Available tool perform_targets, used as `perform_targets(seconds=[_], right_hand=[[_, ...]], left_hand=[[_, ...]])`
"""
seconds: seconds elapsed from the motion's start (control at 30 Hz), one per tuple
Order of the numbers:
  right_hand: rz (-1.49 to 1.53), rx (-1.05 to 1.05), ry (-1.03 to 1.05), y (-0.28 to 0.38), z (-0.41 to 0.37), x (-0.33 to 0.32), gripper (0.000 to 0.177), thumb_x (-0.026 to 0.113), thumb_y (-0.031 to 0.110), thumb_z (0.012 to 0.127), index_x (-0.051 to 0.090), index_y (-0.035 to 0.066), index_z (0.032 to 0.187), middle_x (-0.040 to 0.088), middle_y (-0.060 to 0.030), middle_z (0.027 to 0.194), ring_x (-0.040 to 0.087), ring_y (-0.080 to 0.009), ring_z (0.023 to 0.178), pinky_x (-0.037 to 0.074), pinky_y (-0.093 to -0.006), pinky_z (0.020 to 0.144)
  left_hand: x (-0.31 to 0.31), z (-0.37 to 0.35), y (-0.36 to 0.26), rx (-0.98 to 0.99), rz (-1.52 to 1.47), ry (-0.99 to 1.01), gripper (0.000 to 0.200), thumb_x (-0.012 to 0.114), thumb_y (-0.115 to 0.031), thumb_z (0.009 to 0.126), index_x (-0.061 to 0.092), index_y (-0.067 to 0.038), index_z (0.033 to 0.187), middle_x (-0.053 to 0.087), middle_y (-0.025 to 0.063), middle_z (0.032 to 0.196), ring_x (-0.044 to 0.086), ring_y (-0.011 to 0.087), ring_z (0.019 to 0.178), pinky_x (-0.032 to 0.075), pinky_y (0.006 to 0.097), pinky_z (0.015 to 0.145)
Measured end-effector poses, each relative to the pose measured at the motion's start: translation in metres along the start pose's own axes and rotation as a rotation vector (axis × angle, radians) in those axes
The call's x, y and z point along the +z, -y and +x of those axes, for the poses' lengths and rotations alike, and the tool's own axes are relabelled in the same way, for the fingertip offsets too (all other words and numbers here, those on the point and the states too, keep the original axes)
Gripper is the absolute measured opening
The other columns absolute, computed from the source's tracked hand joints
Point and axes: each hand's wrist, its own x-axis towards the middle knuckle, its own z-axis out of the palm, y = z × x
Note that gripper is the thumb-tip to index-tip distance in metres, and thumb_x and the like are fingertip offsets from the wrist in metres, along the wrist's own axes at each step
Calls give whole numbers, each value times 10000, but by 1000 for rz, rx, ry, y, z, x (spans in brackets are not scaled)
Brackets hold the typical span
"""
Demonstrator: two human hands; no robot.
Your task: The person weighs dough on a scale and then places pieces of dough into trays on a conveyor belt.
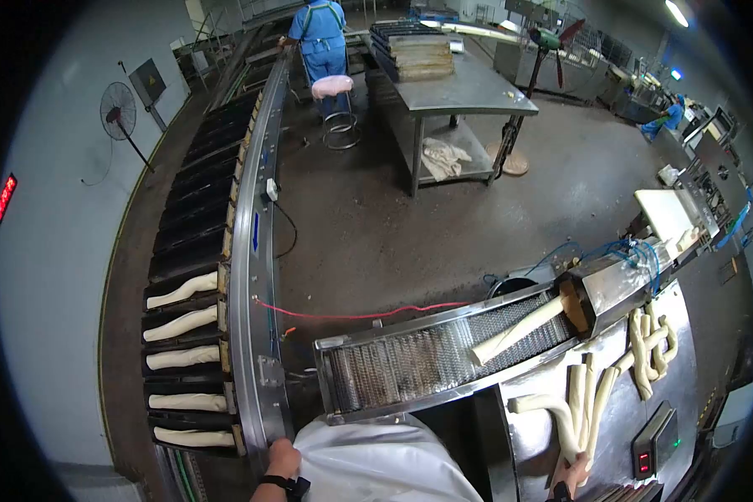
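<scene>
My right hand [571,473] is closed around the near end of a long, pale dough strip [563,424] on the steel table [521,478]. Other dough strips [595,402] lie against it, and more are heaped [648,347] farther back. My left hand [284,458] looks curled, beside the metal rail [255,368] of the pan conveyor; what its fingers hold, if anything, is hidden. Left of that rail, several dark pans [184,417] each carry one dough strip [194,437]. One more dough piece [519,330] lies on the mesh belt [402,372], partly under a flap.
A digital scale [655,442] stands at the table's right. A red cord [368,315] stretches between the rail and the mesh conveyor. Beyond are a stool [335,88], a steel table with stacked pans [485,92], a pedestal fan [119,113] and a person in blue [320,38].
</scene>
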Motion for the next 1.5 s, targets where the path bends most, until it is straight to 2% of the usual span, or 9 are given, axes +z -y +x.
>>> perform_targets(seconds=[0.1, 0.2, 0.33, 0.4, 0.57, 0.83, 1.17, 1.3, 1.5], right_hand=[[-280, 106, -148, -1, -8, -19, 362, 635, 190, 798, 580, -50, 1063, 609, -136, 979, 602, -250, 894, 495, -351, 788], [-768, -391, -391, -42, 18, -26, 513, 629, 28, 729, 518, -89, 1216, 602, -233, 1102, 561, -387, 1050, 450, -453, 936], [-1198, -1162, 285, -10, -17, 30, 543, 602, 55, 709, 581, 84, 1251, 521, -245, 1311, 440, -404, 1290, 299, -534, 1108], [-1424, -1103, 579, 15, -41, 67, 604, 660, 178, 779, 532, 226, 1367, 362, -149, 1507, 284, -382, 1411, 106, -578, 1185], [-1494, -1237, 479, 3, 24, 104, 501, 594, 217, 887, 522, 281, 1378, 284, -109, 1572, 243, -394, 1441, 139, -637, 1152], [-1556, -954, 237, 13, 72, 57, 893, 708, 452, 782, 244, 332, 1535, 231, -133, 1592, 239, -426, 1432, 194, -652, 1118], [-1350, -689, 169, -5, 15, -81, 979, 770, 445, 700, 301, 212, 1527, 243, -211, 1559, 278, -475, 1371, 249, -582, 1122], [-1213, -990, -3, -41, 45, -75, 910, 777, 440, 720, 378, 157, 1488, 296, -182, 1541, 268, -425, 1397, 219, -556, 1137], [-1002, -772, 24, -26, 70, -45, 722, 737, 465, 781, 500, 134, 1378, 365, -151, 1510, 205, -389, 1448, 107, -583, 1165]], left_hand=[[-1, -18, 3, 41, 266, 211, 253, 640, -167, 730, 700, 22, 886, 689, 249, 941, 656, 419, 960, 516, 476, 882], [-25, -37, -22, 159, 237, 202, 368, 659, -212, 776, 643, 38, 1045, 683, 249, 982, 655, 409, 972, 524, 460, 877], [-51, -32, -99, 333, -61, 73, 337, 700, -212, 812, 624, -42, 1093, 684, 185, 989, 664, 354, 924, 525, 434, 810], [-62, -22, -148, 569, -188, -71, 268, 676, -154, 843, 621, -44, 1081, 675, 169, 945, 663, 334, 873, 523, 423, 770], [-61, -44, -268, 851, -274, -221, 246, 659, -116, 855, 618, -25, 1080, 650, 165, 964, 648, 337, 907, 515, 422, 785], [-14, -72, -295, 1137, -206, -333, 427, 674, -112, 836, 576, 37, 1224, 593, 222, 1238, 571, 379, 1153, 452, 415, 1003], [-1, -7, -321, 891, -23, -264, 546, 678, -205, 810, 542, 11, 1293, 632, 225, 1153, 621, 388, 1055, 486, 450, 941], [7, -33, -328, 944, -66, -348, 381, 702, -193, 772, 558, -46, 1093, 670, 211, 975, 647, 398, 938, 501, 470, 844], [11, -47, -312, 983, -181, -235, 357, 725, -162, 766, 503, -44, 1018, 653, 222, 923, 629, 409, 957, 486, 486, 847]])
